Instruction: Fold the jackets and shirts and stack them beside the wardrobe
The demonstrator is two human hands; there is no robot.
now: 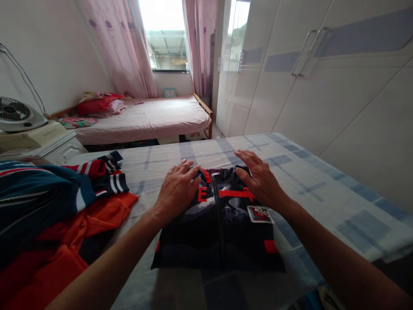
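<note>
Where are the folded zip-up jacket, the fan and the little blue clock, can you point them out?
Folded jacket point(209, 226): head view, on its dark front beside the zipper.
Fan point(14, 110): head view, on its round grille.
Blue clock point(169, 92): head view, on its face.

Left forearm bare, extended forward from lower left, angled inward. Right forearm bare, mirroring it from lower right. Left wrist almost straight; left hand palm down, back showing, fingers close together and slightly bent, thumb turned inward. Right wrist also near straight; right hand palm down, fingers outstretched, thumb parted from them and pointing inward. Hands apart, roughly level, both unclenched.
</note>
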